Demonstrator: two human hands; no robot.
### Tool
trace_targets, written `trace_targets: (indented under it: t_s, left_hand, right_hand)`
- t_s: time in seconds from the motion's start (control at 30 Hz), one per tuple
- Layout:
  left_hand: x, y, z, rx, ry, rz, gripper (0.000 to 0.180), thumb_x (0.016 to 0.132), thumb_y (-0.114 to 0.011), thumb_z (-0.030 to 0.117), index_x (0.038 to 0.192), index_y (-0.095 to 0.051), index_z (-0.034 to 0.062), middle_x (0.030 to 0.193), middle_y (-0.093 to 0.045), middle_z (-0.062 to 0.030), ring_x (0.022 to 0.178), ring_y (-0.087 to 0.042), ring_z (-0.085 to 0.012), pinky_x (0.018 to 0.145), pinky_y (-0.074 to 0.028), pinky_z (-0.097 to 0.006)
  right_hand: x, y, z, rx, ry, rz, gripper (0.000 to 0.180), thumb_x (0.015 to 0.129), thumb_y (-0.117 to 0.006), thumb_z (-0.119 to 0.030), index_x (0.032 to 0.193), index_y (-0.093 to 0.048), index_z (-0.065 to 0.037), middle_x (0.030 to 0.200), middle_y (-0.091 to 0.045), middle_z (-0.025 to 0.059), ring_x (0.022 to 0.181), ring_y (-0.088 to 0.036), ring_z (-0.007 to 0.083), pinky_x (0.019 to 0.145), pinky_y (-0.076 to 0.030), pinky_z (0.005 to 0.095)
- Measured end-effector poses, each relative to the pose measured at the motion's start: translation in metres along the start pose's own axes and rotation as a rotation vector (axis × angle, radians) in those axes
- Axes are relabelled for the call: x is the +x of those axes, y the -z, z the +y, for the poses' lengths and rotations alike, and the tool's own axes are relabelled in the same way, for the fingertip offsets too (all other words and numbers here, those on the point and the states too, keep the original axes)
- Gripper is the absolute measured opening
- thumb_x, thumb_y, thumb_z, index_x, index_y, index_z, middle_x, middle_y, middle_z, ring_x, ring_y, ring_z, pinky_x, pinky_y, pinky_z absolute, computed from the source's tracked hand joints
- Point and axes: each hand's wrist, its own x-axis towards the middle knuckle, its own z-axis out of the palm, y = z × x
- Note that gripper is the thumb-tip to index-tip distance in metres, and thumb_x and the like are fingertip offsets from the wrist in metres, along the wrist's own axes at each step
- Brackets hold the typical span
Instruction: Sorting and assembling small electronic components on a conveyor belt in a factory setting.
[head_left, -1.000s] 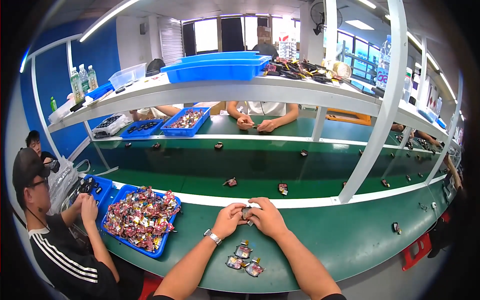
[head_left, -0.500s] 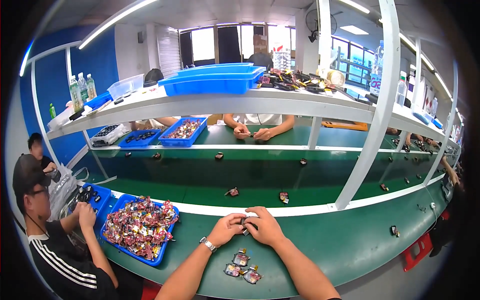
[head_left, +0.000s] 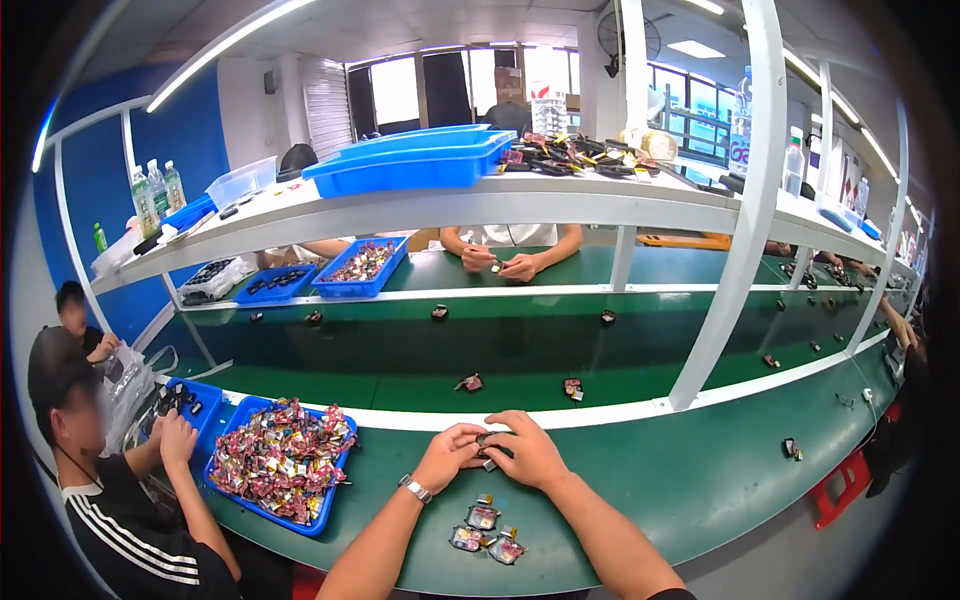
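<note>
My left hand (head_left: 448, 455) and my right hand (head_left: 525, 448) meet over the green table (head_left: 700, 480), both pinching one small dark part (head_left: 488, 440) between the fingertips. A wristwatch (head_left: 415, 489) sits on my left wrist. Three small wrapped pieces (head_left: 485, 530) lie on the table just in front of my forearms. A blue tray (head_left: 325, 505) heaped with colourful wrapped pieces (head_left: 280, 460) stands to the left of my left hand.
A green conveyor belt (head_left: 400, 350) beyond a white rail carries small scattered parts (head_left: 470, 382). White shelf posts (head_left: 730, 250) rise on the right. A person in a black cap (head_left: 90, 440) works at my left; another person's hands (head_left: 505, 262) work across the belt.
My two hands have stayed together on the small part, with only slight finger shifts. The view has tilted a little.
</note>
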Motion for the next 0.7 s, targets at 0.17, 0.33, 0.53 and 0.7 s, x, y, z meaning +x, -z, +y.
trace_targets:
  t_s: [0.17,0.33,0.53,0.7]
  left_hand:
    - [-0.002,0.000,-0.002,-0.001,-0.029,0.015,0.027,0.096,-0.048,0.000,0.123,-0.052,0.0040,0.118,-0.061,-0.0098,0.105,-0.063,-0.0177,0.088,-0.056,-0.031]
    - [-0.005,-0.010,0.007,-0.071,-0.073,0.029,0.025,0.096,-0.048,-0.001,0.120,-0.051,0.0035,0.116,-0.061,-0.0116,0.103,-0.064,-0.0200,0.088,-0.057,-0.032]
    - [-0.002,-0.001,-0.002,0.013,-0.098,0.030,0.016,0.094,-0.053,0.000,0.110,-0.055,0.0025,0.107,-0.061,-0.0087,0.100,-0.064,-0.0185,0.087,-0.057,-0.033]
    - [-0.002,-0.002,-0.003,0.070,-0.125,0.010,0.014,0.093,-0.058,0.003,0.107,-0.057,0.0003,0.106,-0.060,-0.0082,0.101,-0.062,-0.0173,0.086,-0.058,-0.033]
  right_hand:
    - [0.000,-0.006,-0.001,-0.013,-0.004,-0.006,0.012,0.075,-0.073,-0.009,0.087,-0.070,-0.008,0.117,-0.060,0.0079,0.112,-0.054,0.0287,0.093,-0.048,0.0383]
    - [-0.006,-0.008,0.004,0.184,-0.132,0.039,0.010,0.078,-0.070,-0.009,0.088,-0.071,-0.008,0.118,-0.061,0.0082,0.112,-0.055,0.0275,0.094,-0.047,0.0373]
    - [-0.009,-0.015,0.019,0.638,-0.378,-0.002,0.011,0.083,-0.069,-0.008,0.094,-0.071,-0.005,0.124,-0.059,0.0090,0.110,-0.059,0.0203,0.093,-0.048,0.0326]
    - [-0.011,-0.020,0.025,0.773,-0.413,-0.014,0.010,0.086,-0.067,-0.006,0.095,-0.070,-0.003,0.128,-0.056,0.0094,0.102,-0.062,0.0163,0.089,-0.050,0.0296]
